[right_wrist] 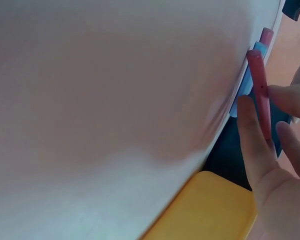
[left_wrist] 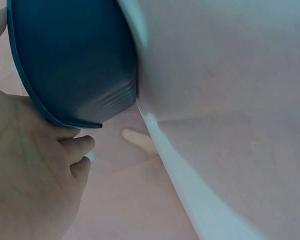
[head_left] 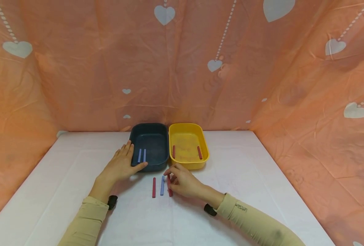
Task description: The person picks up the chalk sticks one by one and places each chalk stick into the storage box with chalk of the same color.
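My right hand (head_left: 185, 181) pinches a red chalk stick (right_wrist: 260, 87) between thumb and fingers, just in front of the yellow tray (head_left: 205, 155). To its left a blue chalk stick (head_left: 162, 186) and another red chalk stick (head_left: 154, 188) lie side by side on the white cloth. My left hand (head_left: 118, 166) rests against the left side of the dark blue tray (head_left: 153, 165), fingers straight and thumb at the front rim. Two blue chalk sticks (head_left: 139, 155) lie inside that tray. The yellow one has a red chalk stick (head_left: 174, 151) at its left and another red chalk stick (head_left: 199, 152) at its right.
Both trays stand side by side near the table's back edge. Behind and beside the white-covered table (head_left: 246, 191) hangs an orange curtain (head_left: 188, 95) with white hearts. A dark wrist device (head_left: 210, 209) shows under each forearm.
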The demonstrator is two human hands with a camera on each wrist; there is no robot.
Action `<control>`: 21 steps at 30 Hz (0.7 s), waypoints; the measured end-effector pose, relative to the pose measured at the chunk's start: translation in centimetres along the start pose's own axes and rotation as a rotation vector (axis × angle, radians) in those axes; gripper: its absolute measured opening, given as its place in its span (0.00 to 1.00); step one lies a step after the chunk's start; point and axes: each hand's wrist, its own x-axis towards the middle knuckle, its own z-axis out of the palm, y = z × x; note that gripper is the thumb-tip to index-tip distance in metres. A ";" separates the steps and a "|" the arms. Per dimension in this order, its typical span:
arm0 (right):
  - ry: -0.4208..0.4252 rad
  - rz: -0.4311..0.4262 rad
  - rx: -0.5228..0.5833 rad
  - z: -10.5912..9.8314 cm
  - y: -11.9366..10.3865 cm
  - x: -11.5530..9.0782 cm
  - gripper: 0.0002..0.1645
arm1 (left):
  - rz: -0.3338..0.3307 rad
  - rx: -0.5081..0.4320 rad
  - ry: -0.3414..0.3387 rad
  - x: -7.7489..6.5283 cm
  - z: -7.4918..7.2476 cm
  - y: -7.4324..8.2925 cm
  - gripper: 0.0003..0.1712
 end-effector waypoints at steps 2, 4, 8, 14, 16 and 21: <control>0.007 -0.004 0.024 0.1 -0.1 0.0 0.19 | 0.001 0.001 0.000 0.0 0.0 0.0 0.66; 0.013 -0.003 0.048 0.1 -0.2 -0.1 0.20 | 0.001 0.003 0.003 0.0 0.0 0.0 0.66; 0.023 -0.013 0.078 0.2 -0.4 -0.1 0.21 | 0.002 0.004 0.005 -0.1 0.0 0.1 0.66; 0.036 -0.022 0.122 0.3 -0.3 -0.2 0.21 | 0.002 0.003 0.000 -0.1 -0.1 0.1 0.66; 0.041 -0.023 0.138 0.3 -0.2 -0.2 0.21 | 0.000 0.003 -0.001 0.0 0.0 0.0 0.66; 0.060 -0.020 0.183 0.2 -0.2 -0.3 0.20 | 0.001 0.006 -0.003 0.0 0.1 -0.2 0.66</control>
